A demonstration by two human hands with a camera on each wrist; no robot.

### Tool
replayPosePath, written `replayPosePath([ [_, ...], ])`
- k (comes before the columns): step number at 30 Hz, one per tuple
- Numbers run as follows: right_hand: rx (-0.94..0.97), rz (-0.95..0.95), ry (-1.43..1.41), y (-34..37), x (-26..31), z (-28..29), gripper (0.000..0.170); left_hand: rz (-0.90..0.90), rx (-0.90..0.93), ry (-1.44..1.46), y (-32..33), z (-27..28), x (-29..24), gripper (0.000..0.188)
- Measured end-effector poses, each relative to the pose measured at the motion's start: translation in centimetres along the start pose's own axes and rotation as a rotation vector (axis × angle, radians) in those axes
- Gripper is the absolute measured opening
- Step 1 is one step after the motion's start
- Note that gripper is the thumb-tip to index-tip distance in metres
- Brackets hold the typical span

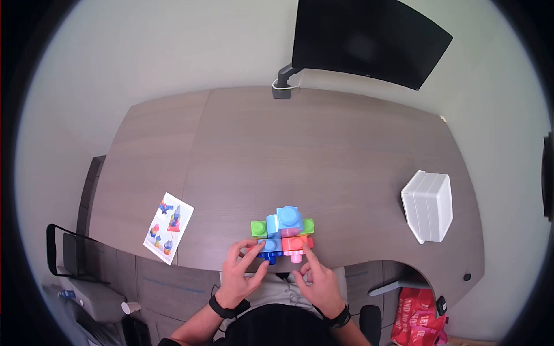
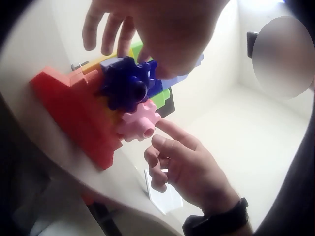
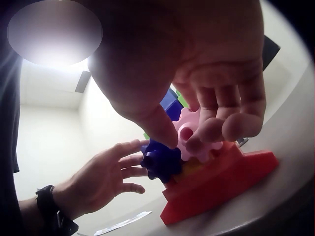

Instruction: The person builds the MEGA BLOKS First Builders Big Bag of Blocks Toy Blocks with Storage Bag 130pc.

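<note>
A toy-brick build stands near the desk's front edge. It has a red base (image 3: 211,189), light blue bricks (image 1: 289,218), green bricks (image 1: 259,229) and two toothed wheels low on the near side. Of these wheels, one is a dark blue gear (image 2: 123,86) and the other a pink gear (image 2: 138,124), side by side. My left hand (image 1: 238,274) reaches to the build's left side, fingers extended along the blue brick and thumb near the blue gear. On the right side, my right hand (image 1: 321,286) has its index finger touching the pink gear's edge, other fingers loosely bent.
A printed sheet (image 1: 168,228) with pictures of brick models lies on the left. At the right of the desk (image 1: 323,150) sits a white plastic bin (image 1: 428,206). A monitor (image 1: 369,40) on an arm rises at the back. Below right is a red bag (image 1: 414,317).
</note>
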State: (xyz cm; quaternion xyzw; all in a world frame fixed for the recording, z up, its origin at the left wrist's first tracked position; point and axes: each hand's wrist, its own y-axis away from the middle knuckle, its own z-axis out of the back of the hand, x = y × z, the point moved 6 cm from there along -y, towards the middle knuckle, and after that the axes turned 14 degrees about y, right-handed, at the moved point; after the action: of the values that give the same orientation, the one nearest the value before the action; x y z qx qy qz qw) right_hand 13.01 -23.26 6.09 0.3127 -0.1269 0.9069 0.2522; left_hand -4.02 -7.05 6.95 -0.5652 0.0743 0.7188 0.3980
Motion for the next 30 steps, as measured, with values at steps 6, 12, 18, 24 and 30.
replayPosePath([
  [6,-0.03,0.029,0.008,0.3,-0.4,0.6,0.086,-0.038,0.014,-0.117,-0.3,-0.3,-0.5,0.052],
  [12,0.05,0.002,0.004,-0.2,-1.1,0.8,0.084,-0.041,0.002,-0.141,-0.9,-0.5,-0.8,0.048],
  [18,-0.053,-0.053,-0.062,0.4,-2.2,0.4,0.086,-0.028,-0.057,-0.045,-1.4,-0.5,-0.4,0.053],
  [24,-0.257,0.001,-0.016,3.1,-2.8,-1.5,0.088,0.085,-0.142,0.046,0.9,0.5,1.6,0.053],
  [30,-0.055,0.006,0.088,2.7,-3.1,-3.2,0.084,0.049,-0.072,-0.038,1.4,-0.3,1.5,0.058],
])
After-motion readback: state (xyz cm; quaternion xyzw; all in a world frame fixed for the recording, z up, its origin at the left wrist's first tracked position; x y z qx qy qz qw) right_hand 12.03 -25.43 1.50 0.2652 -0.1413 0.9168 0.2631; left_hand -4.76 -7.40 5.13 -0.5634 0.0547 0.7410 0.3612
